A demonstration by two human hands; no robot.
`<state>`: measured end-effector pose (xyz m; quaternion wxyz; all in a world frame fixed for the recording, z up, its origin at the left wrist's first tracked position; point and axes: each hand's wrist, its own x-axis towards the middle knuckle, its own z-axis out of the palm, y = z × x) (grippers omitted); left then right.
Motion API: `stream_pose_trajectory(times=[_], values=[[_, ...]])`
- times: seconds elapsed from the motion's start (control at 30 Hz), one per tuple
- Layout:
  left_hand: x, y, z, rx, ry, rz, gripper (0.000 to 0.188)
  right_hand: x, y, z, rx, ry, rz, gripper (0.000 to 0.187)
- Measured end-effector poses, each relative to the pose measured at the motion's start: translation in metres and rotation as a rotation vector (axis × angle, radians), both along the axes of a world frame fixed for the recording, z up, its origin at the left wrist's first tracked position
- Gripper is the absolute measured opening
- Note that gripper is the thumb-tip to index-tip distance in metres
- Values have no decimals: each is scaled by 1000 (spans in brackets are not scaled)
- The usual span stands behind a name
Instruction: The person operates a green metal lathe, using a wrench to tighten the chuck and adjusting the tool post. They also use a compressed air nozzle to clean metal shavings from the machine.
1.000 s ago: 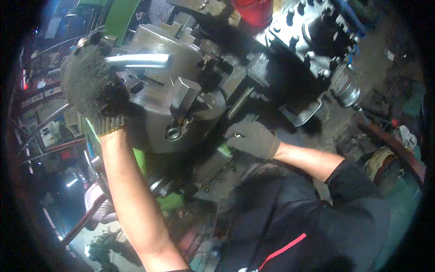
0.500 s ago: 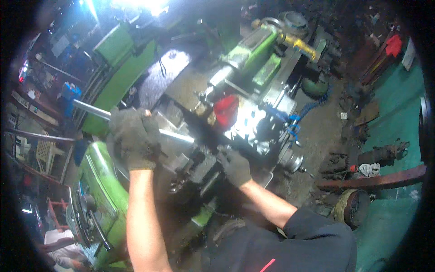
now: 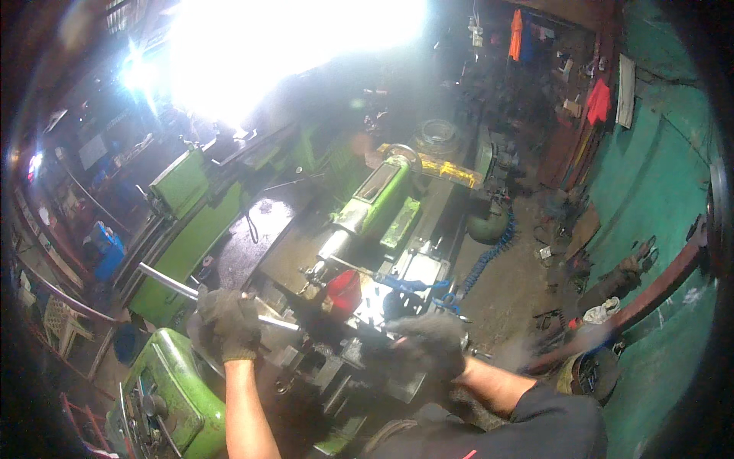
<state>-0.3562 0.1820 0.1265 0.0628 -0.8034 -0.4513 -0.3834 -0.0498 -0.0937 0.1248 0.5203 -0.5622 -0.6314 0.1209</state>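
Both arms (image 3: 248,409) extend, left hand (image 3: 231,323) clasping a bar (image 3: 170,281), right hand (image 3: 430,344) blurred, grasp unclear.

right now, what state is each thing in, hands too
left hand, gloved, grip closed around the metal bar
metal bar, slanted, sticking out both sides of the grip
right hand, gloved, blurred; grip unclear
blue hose, coiled
red cloth, hanging
orange cloth, hanging
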Motion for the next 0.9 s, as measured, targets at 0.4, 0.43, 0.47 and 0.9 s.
stream_pose_trajectory(times=[0.4,0.43,0.47,0.9], values=[[14,-21,22,6,23,116,29,363,225,164,190,-295,-1221,67],[20,-24,33,67,86,100,31,383,227,146,335,-149,-1113,68],[22,-20,33,96,102,106,33,404,224,129,481,-19,-1000,69],[14,-23,32,181,118,91,24,292,107,-97,-150,74,-829,27]])
